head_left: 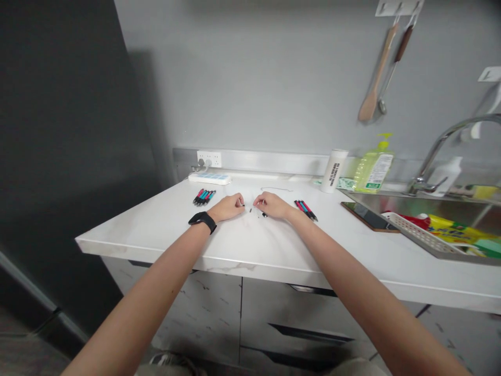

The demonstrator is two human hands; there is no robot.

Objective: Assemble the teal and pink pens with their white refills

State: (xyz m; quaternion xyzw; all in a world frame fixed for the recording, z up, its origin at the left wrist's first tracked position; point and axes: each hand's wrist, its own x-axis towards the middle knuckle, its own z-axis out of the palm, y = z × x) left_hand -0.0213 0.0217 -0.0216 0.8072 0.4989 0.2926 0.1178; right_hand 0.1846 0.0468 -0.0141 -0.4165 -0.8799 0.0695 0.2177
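Note:
My left hand (229, 207) rests on the white marble-look countertop (156, 230), its fingertips pinched on a small dark pen part (243, 206). My right hand (273, 205) lies close by, fingers curled around something too small to make out. Several tiny dark pieces (257, 211) are scattered between the hands. A bundle of pens with pink and teal barrels (204, 197) lies beyond my left hand. A similar bundle (306, 210) lies to the right of my right hand.
A white power strip (209, 178) sits against the backsplash, and a thin wire (276, 189) lies behind my hands. To the right are a white cup (334, 171), a green soap pump bottle (373, 167), a dark tablet (368, 216), and a steel sink (430, 206) holding a white basket (420, 234).

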